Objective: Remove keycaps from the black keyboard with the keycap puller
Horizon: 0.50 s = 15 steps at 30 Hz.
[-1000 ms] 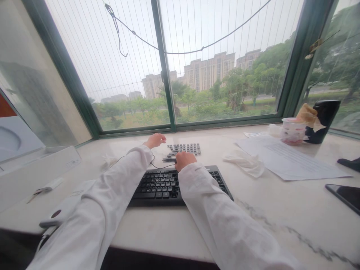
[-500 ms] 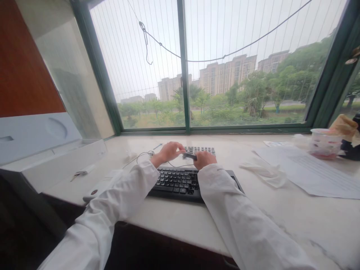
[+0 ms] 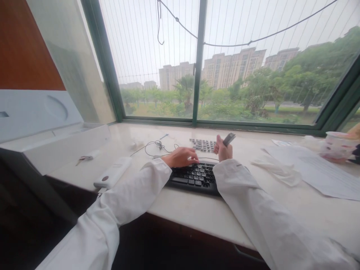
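A black keyboard [image 3: 198,176] lies on the white tabletop, with bare sockets at its right side where keycaps are off. My left hand [image 3: 181,156] is over the keyboard's upper left part, fingers bent loosely and fingertips at the top rows; no object shows in them. Behind the keyboard, to the right, my right hand [image 3: 224,152] is closed around a small, flat, dark grey tool [image 3: 229,139], whose end points up and right; its exact kind is unclear. Loose keycaps [image 3: 204,145] are laid out in rows just beyond the keyboard.
A thin cable [image 3: 150,148] coils behind my left hand. At left are a white device [image 3: 114,172], a key [image 3: 84,158] and an open white box [image 3: 70,146]. A crumpled glove-like item [image 3: 278,168], paper sheets [image 3: 309,170] and a cup [image 3: 337,145] are at right.
My hands have separated. The left came down to the keyboard; the right moved right with the tool, tipping it upward. The view has shifted and shows more of the keycap rows.
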Each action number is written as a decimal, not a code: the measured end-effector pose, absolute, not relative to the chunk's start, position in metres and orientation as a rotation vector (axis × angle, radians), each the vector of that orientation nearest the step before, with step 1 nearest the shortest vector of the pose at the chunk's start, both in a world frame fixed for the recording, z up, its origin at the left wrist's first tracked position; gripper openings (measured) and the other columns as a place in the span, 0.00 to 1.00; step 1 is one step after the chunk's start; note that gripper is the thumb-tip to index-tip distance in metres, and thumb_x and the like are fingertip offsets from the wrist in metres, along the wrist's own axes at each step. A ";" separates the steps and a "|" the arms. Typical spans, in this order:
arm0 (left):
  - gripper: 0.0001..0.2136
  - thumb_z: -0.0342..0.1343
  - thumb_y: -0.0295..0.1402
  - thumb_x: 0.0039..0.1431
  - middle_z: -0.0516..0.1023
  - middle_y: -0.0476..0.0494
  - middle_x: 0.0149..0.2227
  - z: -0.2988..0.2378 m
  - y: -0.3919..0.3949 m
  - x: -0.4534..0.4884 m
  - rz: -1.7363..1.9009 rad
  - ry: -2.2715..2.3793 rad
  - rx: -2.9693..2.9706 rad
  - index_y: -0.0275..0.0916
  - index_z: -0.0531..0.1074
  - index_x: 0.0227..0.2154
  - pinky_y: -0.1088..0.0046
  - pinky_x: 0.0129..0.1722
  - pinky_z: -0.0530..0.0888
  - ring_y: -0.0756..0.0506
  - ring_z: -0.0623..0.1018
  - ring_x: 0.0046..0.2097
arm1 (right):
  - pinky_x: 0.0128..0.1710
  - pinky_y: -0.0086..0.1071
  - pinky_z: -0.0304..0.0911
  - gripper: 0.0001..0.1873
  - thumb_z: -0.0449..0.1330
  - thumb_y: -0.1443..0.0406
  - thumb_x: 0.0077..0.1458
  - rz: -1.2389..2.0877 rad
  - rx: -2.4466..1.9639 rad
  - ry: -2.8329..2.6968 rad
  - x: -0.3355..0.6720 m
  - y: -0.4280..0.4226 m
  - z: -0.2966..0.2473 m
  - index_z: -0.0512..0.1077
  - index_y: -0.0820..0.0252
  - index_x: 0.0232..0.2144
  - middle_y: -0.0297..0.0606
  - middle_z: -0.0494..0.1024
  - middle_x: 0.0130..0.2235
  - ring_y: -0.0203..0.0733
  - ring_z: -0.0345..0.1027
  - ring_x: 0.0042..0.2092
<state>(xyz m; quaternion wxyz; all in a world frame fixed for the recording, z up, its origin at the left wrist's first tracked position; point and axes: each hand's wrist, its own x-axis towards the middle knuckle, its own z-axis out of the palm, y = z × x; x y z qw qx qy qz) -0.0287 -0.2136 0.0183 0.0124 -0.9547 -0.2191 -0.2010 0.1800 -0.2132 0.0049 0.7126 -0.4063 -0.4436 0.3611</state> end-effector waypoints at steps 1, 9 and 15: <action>0.13 0.54 0.42 0.61 0.77 0.47 0.35 0.019 -0.215 -0.028 -0.610 -0.644 -3.007 0.41 0.79 0.35 0.78 0.32 0.65 0.52 0.75 0.33 | 0.15 0.28 0.45 0.27 0.63 0.49 0.47 0.862 -0.824 -0.931 0.180 -0.212 0.007 0.52 0.55 0.16 0.23 0.48 0.15 0.29 0.41 0.17; 0.13 0.57 0.43 0.58 0.77 0.45 0.34 0.018 -0.219 -0.028 -0.603 -0.442 -3.108 0.41 0.81 0.36 0.78 0.32 0.65 0.51 0.74 0.32 | 0.16 0.27 0.50 0.24 0.69 0.55 0.41 0.993 -0.690 -0.990 0.171 -0.229 0.031 0.58 0.58 0.17 0.26 0.56 0.16 0.29 0.47 0.19; 0.11 0.58 0.41 0.57 0.77 0.44 0.31 0.015 -0.218 -0.027 -0.669 -0.398 -3.111 0.40 0.81 0.34 0.78 0.31 0.65 0.52 0.73 0.30 | 0.19 0.27 0.55 0.25 0.69 0.52 0.43 1.045 -0.740 -1.160 0.167 -0.236 0.028 0.59 0.58 0.16 0.29 0.59 0.17 0.31 0.53 0.20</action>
